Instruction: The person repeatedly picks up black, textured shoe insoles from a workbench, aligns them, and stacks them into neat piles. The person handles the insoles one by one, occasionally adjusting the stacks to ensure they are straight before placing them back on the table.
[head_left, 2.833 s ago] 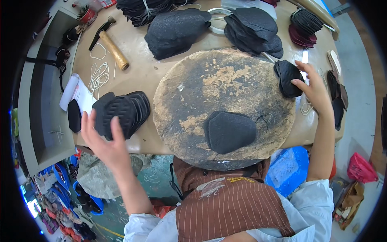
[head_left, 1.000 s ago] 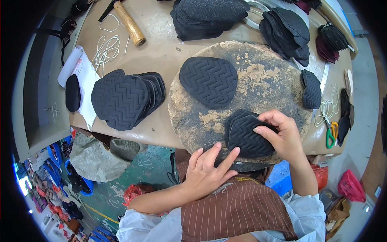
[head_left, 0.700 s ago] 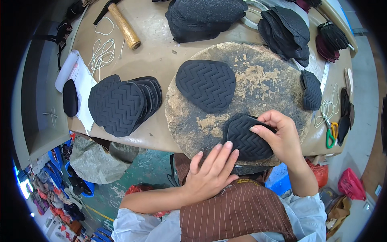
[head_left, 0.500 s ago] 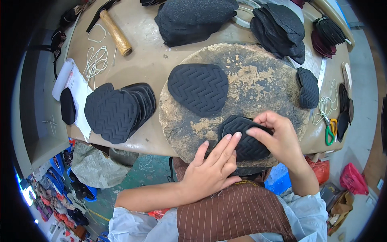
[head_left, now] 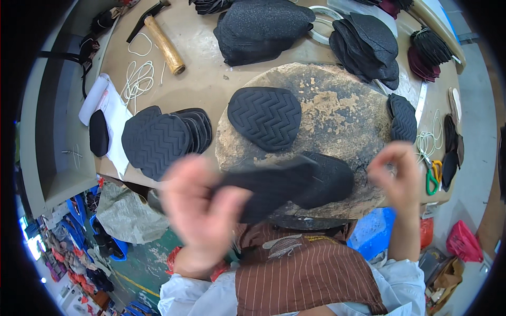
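The left hand [head_left: 197, 208] grips a blurred, flat black piece [head_left: 263, 184], long axis pointing toward two o'clock at the rounded black stack [head_left: 333, 184] on the mottled round block [head_left: 337, 118]; the empty, loosely open right hand [head_left: 400, 173] is nearer that stack, at three o'clock.

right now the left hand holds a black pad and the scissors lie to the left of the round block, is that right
No: the head view shows the scissors lying to the right of the round block. The left hand does hold a black pad.
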Tool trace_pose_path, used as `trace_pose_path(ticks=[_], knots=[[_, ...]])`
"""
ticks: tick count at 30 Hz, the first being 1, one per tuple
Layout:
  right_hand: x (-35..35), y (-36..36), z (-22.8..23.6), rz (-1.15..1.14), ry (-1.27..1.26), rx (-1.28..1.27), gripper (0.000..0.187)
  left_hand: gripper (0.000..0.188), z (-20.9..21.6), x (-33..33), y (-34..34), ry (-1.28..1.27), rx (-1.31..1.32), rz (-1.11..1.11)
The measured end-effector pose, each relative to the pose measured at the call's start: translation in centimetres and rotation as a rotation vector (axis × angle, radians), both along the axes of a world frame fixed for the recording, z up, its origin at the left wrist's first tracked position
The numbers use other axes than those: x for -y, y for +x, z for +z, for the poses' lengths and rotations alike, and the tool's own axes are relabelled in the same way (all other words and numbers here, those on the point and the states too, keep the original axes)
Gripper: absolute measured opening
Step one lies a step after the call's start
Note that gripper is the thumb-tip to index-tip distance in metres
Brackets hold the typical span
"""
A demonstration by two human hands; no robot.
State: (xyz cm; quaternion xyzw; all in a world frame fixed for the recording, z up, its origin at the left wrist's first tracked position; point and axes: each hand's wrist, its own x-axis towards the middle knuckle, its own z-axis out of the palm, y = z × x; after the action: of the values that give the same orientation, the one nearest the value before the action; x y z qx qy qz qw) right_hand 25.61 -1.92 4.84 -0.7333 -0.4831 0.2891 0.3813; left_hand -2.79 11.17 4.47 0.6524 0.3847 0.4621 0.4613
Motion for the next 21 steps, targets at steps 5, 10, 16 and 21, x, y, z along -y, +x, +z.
trace_pose_path(ticks=[5,10,16,21], knots=[[-0.5,10.2,-2.1,-0.169,-0.058,0.491,0.038,0.045,0.8,-7.4,-5.4,0.129,-0.440,0.321],[-1.0,10.1,-1.2,-0.202,-0.328,0.446,0.047,0.048,0.0,-1.3,-1.1,0.544,-0.681,-0.019],[0.2,10.2,-2.3,-0.242,-0.328,0.516,0.043,0.055,-4.7,7.3,0.8,0.388,-0.637,-0.502],[0.6,11.0,-1.9,-0.219,-0.253,0.559,0.035,0.065,-5.1,8.1,-0.1,0.409,-0.672,-0.524]])
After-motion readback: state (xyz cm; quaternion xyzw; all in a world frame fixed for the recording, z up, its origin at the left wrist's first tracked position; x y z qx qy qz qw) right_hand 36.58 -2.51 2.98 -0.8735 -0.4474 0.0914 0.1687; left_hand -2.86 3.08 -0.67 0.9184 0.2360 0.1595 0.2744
